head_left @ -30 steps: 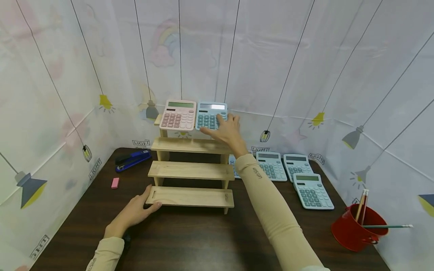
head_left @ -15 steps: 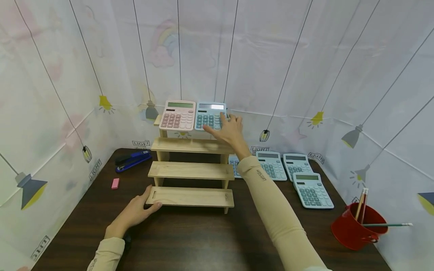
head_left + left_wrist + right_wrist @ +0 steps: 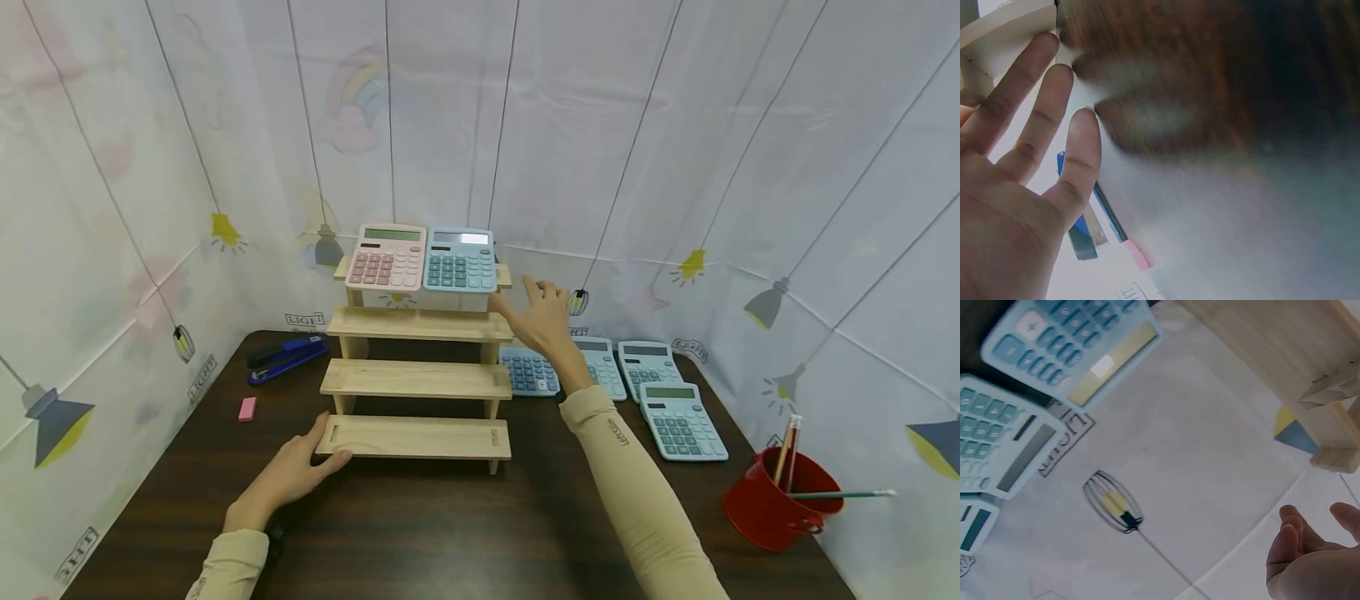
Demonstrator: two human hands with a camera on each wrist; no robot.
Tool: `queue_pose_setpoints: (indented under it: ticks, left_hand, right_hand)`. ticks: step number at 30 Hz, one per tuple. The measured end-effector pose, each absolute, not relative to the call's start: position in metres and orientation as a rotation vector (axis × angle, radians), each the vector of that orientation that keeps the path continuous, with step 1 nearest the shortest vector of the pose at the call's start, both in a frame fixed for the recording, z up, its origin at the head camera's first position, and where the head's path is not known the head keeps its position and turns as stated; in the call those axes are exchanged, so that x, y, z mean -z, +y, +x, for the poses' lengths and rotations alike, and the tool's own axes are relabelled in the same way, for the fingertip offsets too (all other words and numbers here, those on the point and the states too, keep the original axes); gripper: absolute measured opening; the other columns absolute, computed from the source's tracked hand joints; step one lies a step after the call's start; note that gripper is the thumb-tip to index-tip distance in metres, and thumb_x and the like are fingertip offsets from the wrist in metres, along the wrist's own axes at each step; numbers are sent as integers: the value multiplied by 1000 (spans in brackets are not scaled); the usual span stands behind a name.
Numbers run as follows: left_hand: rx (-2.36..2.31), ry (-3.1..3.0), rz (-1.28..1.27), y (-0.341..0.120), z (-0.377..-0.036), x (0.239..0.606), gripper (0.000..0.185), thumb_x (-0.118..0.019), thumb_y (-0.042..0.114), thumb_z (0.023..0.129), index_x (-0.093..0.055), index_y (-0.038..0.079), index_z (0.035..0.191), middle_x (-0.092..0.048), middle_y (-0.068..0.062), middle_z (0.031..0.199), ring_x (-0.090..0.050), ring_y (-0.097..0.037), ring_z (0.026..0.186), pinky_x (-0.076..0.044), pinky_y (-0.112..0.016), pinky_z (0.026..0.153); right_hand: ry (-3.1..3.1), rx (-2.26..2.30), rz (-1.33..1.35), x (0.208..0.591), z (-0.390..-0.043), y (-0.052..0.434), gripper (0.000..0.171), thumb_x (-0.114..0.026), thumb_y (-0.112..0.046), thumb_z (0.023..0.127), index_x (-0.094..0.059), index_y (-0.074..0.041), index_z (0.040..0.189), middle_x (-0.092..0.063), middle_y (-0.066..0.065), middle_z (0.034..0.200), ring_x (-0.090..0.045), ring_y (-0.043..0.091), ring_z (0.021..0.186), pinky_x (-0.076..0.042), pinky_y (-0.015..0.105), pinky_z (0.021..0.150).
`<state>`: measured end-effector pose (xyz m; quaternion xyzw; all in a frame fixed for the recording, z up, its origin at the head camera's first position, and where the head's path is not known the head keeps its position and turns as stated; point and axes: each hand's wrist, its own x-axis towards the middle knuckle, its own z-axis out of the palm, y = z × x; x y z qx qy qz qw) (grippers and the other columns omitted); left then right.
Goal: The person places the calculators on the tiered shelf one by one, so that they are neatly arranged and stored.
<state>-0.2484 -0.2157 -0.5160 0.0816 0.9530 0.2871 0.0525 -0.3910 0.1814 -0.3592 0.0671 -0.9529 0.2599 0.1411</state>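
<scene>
Head view: empty right hand [image 3: 545, 321], fingers parted, partly blocks calculators [image 3: 529, 375]; left hand [image 3: 288, 477], fingers straight, touches wooden stand [image 3: 416, 378]; stapler [image 3: 288, 360] beyond

The tiered stand [image 3: 416, 379] is showing pale, smooth wood with a fine grain and a matt finish. The pink calculator [image 3: 387, 260] and the blue calculator [image 3: 460, 262] beside it are looking like smooth moulded plastic, the latter's glossy display window catching a white glare. The paler calculators [image 3: 682, 423] are sharing that plastic look. The tabletop [image 3: 420, 525] is presenting a dark, wood-like grain, its smooth surface giving off a soft sheen. The red bucket [image 3: 761, 508] is gleaming like glossy painted metal. The eraser [image 3: 247, 408] is looking smooth and matt. The beige sleeves [image 3: 637, 492] are wrinkling as matt cloth, while the printed wall covering [image 3: 570, 125] is creasing like thin sheeting.
</scene>
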Motion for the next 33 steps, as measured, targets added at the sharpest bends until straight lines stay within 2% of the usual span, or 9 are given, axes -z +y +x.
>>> queue_pose_setpoints:
  ticks: [8, 14, 19, 27, 33]
  left_hand:
    - [-882, 2886, 249, -217, -246, 514, 101, -52, 66, 95, -12, 1, 161, -37, -37, 153, -42, -57, 137, -38, -68, 107]
    - [-893, 2866, 231, -217, -246, 514, 101, -52, 67, 95, -11, 3, 161, -36, -37, 154, -40, -57, 138, -38, -69, 107]
    - [-889, 2863, 234, -216, -247, 515, 101, -52, 67, 95, -11, 3, 161, -35, -37, 155, -40, -57, 139, -38, -68, 107]
    - [-877, 2881, 258, -217, -247, 515, 101, -51, 66, 95, -11, 0, 161, -35, -37, 154, -41, -57, 137, -38, -69, 107]
    - [-874, 2891, 278, -217, -248, 515, 102, -52, 66, 95, -12, -1, 160, -37, -37, 153, -43, -57, 136, -39, -68, 107]
  right_hand:
    - [-2792, -793, 91, 387, -374, 222, 91, -41, -74, 94, -27, -13, 160, -28, 27, 160, -21, 50, 144, -21, 69, 115]
    - [-2853, -727, 20, 411, -366, 256, 92, -45, -72, 93, -25, -13, 161, -27, 30, 160, -24, 52, 141, -22, 70, 113]
    - [-2928, -609, -50, 431, -352, 287, 97, -48, -73, 91, -26, -8, 159, -26, 34, 158, -24, 58, 139, -24, 73, 110]
    - [-3012, -569, -273, 457, -337, 341, 111, -46, -83, 85, -23, -4, 159, -19, 41, 157, -12, 67, 140, -16, 78, 109]
    - [-3054, -590, -450, 469, -326, 378, 115, -48, -82, 84, -18, 0, 159, -7, 45, 156, -2, 69, 141, -11, 84, 106]
